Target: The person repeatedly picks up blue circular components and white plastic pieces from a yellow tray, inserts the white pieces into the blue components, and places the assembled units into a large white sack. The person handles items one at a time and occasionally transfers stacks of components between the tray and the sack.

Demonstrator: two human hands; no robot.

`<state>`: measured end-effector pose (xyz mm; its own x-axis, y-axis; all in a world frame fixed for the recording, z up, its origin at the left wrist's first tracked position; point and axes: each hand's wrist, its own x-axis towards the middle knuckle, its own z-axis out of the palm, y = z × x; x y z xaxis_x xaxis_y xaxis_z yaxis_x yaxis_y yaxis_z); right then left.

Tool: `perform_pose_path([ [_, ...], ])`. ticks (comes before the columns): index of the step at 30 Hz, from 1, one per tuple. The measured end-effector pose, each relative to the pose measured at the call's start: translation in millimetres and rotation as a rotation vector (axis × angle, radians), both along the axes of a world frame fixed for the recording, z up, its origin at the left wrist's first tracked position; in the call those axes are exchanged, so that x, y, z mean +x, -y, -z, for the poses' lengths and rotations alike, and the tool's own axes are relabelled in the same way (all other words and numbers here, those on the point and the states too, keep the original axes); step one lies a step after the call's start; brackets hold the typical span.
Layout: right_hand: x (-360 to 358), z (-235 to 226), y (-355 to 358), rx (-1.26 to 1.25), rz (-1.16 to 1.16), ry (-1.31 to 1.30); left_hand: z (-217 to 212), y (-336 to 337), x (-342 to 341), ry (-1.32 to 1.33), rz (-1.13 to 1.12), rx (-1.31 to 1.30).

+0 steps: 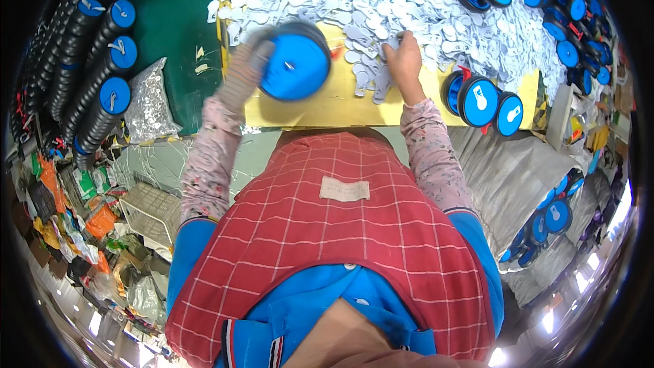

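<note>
My left hand (246, 68), blurred by motion, grips the left edge of a blue wheel with a black rim (294, 67). The wheel is held tilted over the yellow tabletop (300, 112), its blue face toward me, and a small red tab (336, 53) shows at its right. On the right, my right hand (405, 65) has its fingers closed at the edge of the heap of grey key-shaped plastic pieces (320, 3). A grey plastic piece (390, 48) shows between its thumb and fingers. Loose pieces lie just beside that hand.
Blue-faced wheels (478, 102) stand at the table's right front, and more are piled at the far right. Long stacks of black-rimmed wheels (114, 95) lie at the left beside a clear bag of small parts (151, 102). A pale plastic basket (146, 215) sits lower left.
</note>
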<state>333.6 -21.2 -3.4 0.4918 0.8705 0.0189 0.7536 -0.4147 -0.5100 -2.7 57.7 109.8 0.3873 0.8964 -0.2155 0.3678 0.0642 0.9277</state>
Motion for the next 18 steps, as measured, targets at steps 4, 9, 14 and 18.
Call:
perform_pose_path([
  [4, 10.7, 0.5, 6.2, 0.157, 0.004, -0.144, 59.2, 38.8, 27.8, 0.043, 0.105, -0.145],
  [9, -67.9, -81.2, 38.7, 0.337, -0.531, -0.364, 94.1, 21.7, 47.5, -0.066, 0.148, -0.014],
  [14, -102.4, -107.6, 56.9, 0.230, -0.805, 0.000, 83.8, 33.3, 40.7, 0.056, -0.183, 0.042],
  [18, -110.7, -105.0, 66.6, 0.178, -0.567, -0.087, 109.0, 72.6, 9.2, 0.152, 0.007, -0.312],
])
